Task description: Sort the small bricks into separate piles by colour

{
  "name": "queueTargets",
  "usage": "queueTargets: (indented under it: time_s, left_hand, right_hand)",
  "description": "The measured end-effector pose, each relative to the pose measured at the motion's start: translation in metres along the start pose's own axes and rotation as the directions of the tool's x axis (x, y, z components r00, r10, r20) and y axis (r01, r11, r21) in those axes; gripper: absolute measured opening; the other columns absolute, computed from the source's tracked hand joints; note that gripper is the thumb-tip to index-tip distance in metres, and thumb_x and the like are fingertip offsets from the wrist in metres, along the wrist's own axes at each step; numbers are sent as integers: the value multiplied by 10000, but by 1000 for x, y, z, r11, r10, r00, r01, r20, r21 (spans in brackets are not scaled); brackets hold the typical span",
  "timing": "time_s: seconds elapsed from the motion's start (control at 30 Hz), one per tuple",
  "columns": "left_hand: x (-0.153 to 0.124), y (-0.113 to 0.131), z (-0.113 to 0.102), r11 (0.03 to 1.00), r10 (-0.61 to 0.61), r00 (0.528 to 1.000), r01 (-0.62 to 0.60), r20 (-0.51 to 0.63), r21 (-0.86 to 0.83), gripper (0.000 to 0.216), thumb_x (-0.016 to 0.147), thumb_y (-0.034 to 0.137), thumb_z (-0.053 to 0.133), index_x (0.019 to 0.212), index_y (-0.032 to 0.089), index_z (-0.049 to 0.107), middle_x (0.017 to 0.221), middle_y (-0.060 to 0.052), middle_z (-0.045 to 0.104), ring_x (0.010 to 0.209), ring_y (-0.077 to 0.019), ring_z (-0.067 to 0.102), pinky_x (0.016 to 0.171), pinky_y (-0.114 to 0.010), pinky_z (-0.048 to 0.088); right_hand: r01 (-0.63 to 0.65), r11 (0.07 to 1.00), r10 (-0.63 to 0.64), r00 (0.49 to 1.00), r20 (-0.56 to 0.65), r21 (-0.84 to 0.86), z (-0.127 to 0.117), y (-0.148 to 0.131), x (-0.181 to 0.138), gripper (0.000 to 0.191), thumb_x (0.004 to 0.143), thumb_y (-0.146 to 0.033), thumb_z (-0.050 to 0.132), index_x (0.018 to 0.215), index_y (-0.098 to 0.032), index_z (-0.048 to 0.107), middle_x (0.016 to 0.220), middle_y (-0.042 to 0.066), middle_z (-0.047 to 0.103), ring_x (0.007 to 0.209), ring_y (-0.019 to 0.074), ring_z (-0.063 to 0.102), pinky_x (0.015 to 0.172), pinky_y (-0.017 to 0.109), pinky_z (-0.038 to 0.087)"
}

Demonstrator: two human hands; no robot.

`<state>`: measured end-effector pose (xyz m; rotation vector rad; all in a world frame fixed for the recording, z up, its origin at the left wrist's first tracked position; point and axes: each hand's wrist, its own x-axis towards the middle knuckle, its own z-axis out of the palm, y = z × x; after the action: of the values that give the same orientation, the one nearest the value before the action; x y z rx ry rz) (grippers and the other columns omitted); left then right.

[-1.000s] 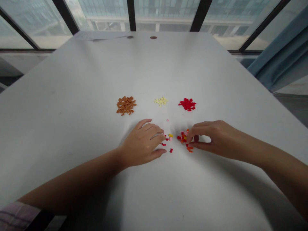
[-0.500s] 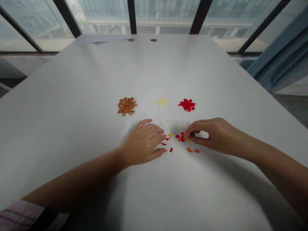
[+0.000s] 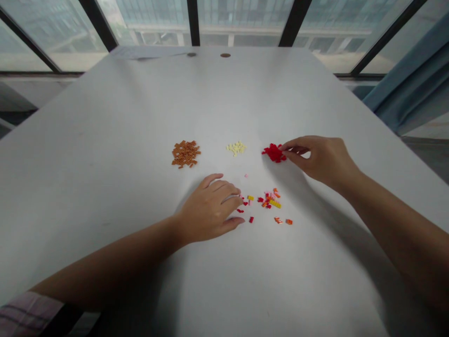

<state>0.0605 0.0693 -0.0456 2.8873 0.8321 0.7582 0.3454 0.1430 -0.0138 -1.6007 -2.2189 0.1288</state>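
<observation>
My right hand (image 3: pixel 317 159) reaches forward, its fingertips pinched at the edge of a pile of small red plastic bricks (image 3: pixel 272 152). Whether those fingers grip a brick is hidden. My left hand (image 3: pixel 210 208) rests on the white table (image 3: pixel 105 140), fingers loosely curved, nearest a loose scatter of small red, orange, pink and yellow bricks (image 3: pixel 268 201). Two orange bricks (image 3: pixel 278 220) lie just in front of that scatter. Farther back are a pile of tan-orange bricks (image 3: pixel 185 154) and a pile of pale cream bricks (image 3: pixel 235 148).
The long white table runs ahead toward large dark-framed windows (image 3: pixel 238 18). A blue curtain (image 3: pixel 410 79) hangs at the right. Two small round holes (image 3: pixel 225 55) mark the table's far end. A checked sleeve (image 3: pixel 26 311) shows on my left forearm.
My right hand has moved forward from the scattered bricks to the red pile. A yellow brick now shows in the scatter. My left hand has stayed in place.
</observation>
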Motion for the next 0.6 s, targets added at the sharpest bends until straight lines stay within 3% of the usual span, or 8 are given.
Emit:
queueTargets:
  time_s: [0.1,0.17,0.23,0.37,0.47,0.6]
  left_hand:
    - [0,-1,1,1000,6,1000,-6,-8,-9,230,929,374,580,987,160,643,1059,-76,712,1002,-205,639,1079,-435,369]
    - [0,-1,2,1000,7,1000,-7,-11,-7,228,930,371,578,992,160,642,1057,-77,712,1000,-205,640,1076,-437,370]
    - [0,-1,2,1000,6,1000,-6,-7,-2,233,934,374,570,1000,163,642,1063,-78,712,1004,-204,641,1075,-437,370]
    - [0,1,1,1000,-5,1000,5,21,11,235,937,385,562,1004,175,644,1075,-74,713,1024,-205,638,1079,-436,368]
    - [1,2,0,1000,1,1000,-2,14,18,231,934,377,567,1003,170,644,1070,-74,712,1020,-208,640,1076,-443,371]
    - [1,4,-1,999,12,1000,-12,-1,36,223,934,367,566,1004,170,643,1063,-73,714,1010,-205,642,1071,-439,379]
  right_hand:
    - [111,994,-110,993,-29,7,-10,-11,-20,177,876,-301,524,866,-291,700,866,38,733,699,231,679,629,374,501]
    - [219,975,-220,975,21,34,-13,-19,-37,172,906,-285,511,896,-290,683,883,35,728,693,208,674,612,344,494]
    - [332,943,-333,942,36,19,-13,-24,-53,156,933,-248,499,942,-261,655,888,40,725,708,190,673,631,326,493]
    - [511,837,-532,844,-72,-194,-1,-28,-77,143,919,-121,506,1017,-184,589,893,70,724,760,195,670,700,339,460]
    - [552,788,-586,808,-57,-274,7,-33,-85,156,902,-96,509,1028,-164,571,938,96,727,766,199,666,729,355,437]
    - [571,787,-595,803,-42,-236,8,-41,-83,136,918,-124,511,1032,-158,576,968,101,720,772,185,659,745,348,423]
